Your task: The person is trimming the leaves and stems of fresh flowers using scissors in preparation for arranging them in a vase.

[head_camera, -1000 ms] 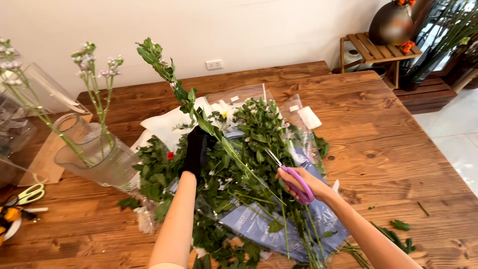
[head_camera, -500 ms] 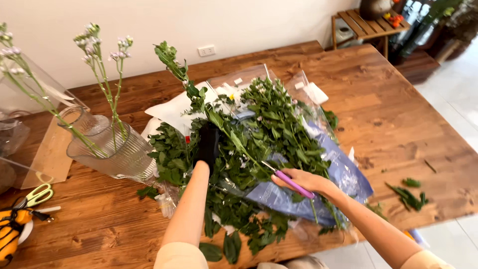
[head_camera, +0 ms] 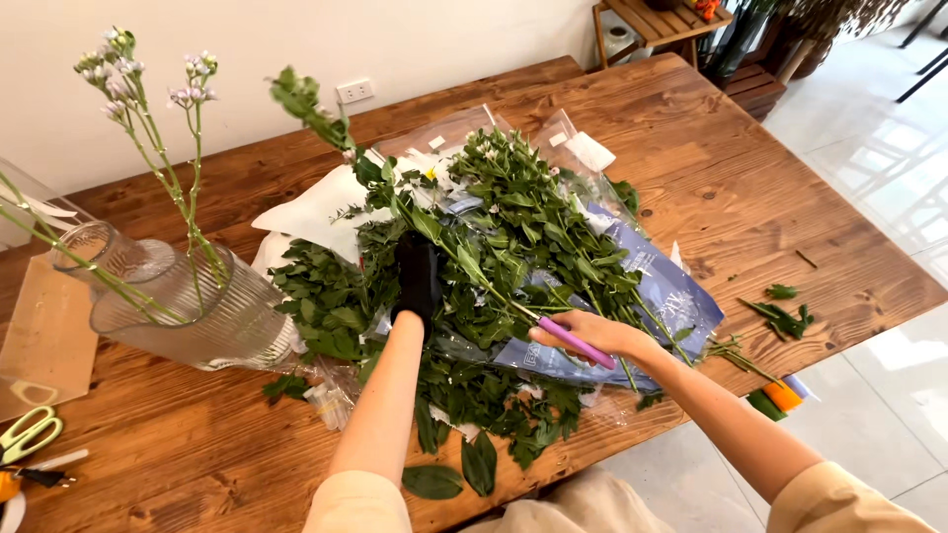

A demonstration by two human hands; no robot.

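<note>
A ribbed glass vase (head_camera: 188,316) stands on the wooden counter (head_camera: 770,188), holding thin stems with pale blossoms (head_camera: 123,79). Green-handled scissors (head_camera: 28,434) lie at the near left edge. Beyond the far corner stands what looks like a slatted wooden stool (head_camera: 657,20).

Gloved left hand (head_camera: 418,279) closed, arm stretched forward; bare right hand (head_camera: 591,334) curled, forearm angled inward

The left hand (head_camera: 418,278) wears a snug black glove that covers it to the wrist, where it ends in a plain edge; the forearm above it is bare. The right hand (head_camera: 583,331) wears no glove, and its forearm is bare too. Both upper arms disappear into loose, pale cream sleeves, soft and unpatterned, matching the light garment seen below.
</note>
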